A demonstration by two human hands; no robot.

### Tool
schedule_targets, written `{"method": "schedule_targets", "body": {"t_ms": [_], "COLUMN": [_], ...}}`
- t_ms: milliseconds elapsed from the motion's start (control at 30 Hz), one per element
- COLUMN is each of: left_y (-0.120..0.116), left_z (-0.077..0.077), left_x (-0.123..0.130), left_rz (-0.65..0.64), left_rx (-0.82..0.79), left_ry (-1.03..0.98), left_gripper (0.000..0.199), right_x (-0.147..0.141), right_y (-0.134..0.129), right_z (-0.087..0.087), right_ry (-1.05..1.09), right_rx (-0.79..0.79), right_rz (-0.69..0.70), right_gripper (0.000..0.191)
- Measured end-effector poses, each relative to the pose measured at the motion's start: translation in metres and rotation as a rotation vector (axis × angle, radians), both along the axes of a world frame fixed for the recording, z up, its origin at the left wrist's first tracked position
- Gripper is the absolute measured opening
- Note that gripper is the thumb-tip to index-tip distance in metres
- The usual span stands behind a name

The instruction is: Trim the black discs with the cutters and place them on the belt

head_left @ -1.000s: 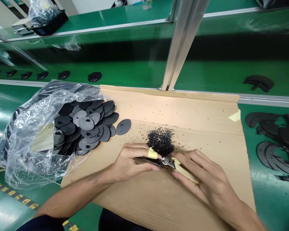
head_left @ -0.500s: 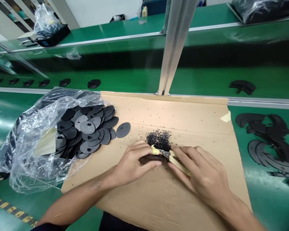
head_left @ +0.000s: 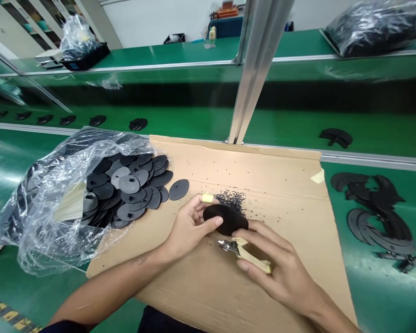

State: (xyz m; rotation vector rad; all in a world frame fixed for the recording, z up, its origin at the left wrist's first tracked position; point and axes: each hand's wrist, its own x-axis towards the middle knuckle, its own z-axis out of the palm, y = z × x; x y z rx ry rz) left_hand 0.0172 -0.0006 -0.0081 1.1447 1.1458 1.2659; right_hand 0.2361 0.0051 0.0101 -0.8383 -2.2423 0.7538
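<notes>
My left hand (head_left: 190, 226), with yellow tape on one finger (head_left: 207, 198), holds a black oval rubber disc (head_left: 225, 219) over a tan cardboard sheet (head_left: 263, 185). My right hand (head_left: 277, 263) grips small metal snips (head_left: 244, 252) with yellow-wrapped handles, their jaws a little below the disc and apart from it. Just behind the disc lies a heap of black crumbs (head_left: 232, 201), with stray bits scattered across the cardboard. To the left, an open clear plastic bag (head_left: 41, 222) holds many black discs (head_left: 128, 185). One loose disc (head_left: 178, 189) lies at the bag's mouth.
A green workbench (head_left: 377, 296) carries a pile of curved black pieces (head_left: 374, 212) to the right. A metal upright (head_left: 260, 69) rises behind the cardboard. Black pieces (head_left: 97, 120) stand in a row on the green surface beyond. A bulging black-filled bag (head_left: 374, 27) sits at the far right.
The disc has come away from the snips, and my left hand now holds it up higher and farther left. The snips have dropped lower. The whole view has shifted slightly.
</notes>
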Motion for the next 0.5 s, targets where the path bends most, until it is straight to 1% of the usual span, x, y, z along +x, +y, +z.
{"method": "schedule_targets", "body": {"t_ms": [67,100,133,167,233,300,333,400,433,500], "left_y": [-0.002,-0.003,-0.003,-0.003,-0.003,-0.002,-0.002,-0.001,-0.002,-0.002], "left_z": [0.001,0.002,0.003,0.003,0.003,0.002,0.002,0.002,0.003,0.004], "left_x": [-0.004,-0.007,-0.010,-0.013,-0.018,-0.020,-0.020,-0.020,-0.019,-0.019], "left_rz": [-0.109,-0.170,-0.228,-0.280,-0.344,-0.336,-0.320,-0.290,-0.282,-0.281], "left_rx": [0.049,0.104,0.169,0.236,0.324,0.347,0.344,0.339,0.342,0.354], "left_ry": [0.137,0.232,0.324,0.397,0.462,0.442,0.423,0.393,0.384,0.376], "left_gripper": [0.035,0.036,0.034,0.031,0.028,0.030,0.031,0.031,0.032,0.033], "right_x": [0.000,0.000,0.001,0.002,0.005,0.009,0.011,0.013,0.014,0.015], "right_y": [-0.001,-0.002,-0.001,-0.001,0.001,0.004,0.006,0.010,0.012,0.015], "right_z": [-0.003,-0.003,-0.002,0.000,0.006,0.011,0.013,0.013,0.011,0.008], "right_ry": [-0.006,-0.009,-0.002,0.019,0.095,0.139,0.135,0.084,0.053,0.005], "right_rx": [0.143,0.189,0.200,0.173,0.055,-0.042,-0.045,0.020,0.061,0.113], "right_rz": [-0.013,-0.003,0.025,0.064,0.127,0.103,0.056,-0.035,-0.053,-0.041], "right_gripper": [0.028,0.030,0.031,0.031,0.028,0.025,0.025,0.028,0.031,0.032]}}
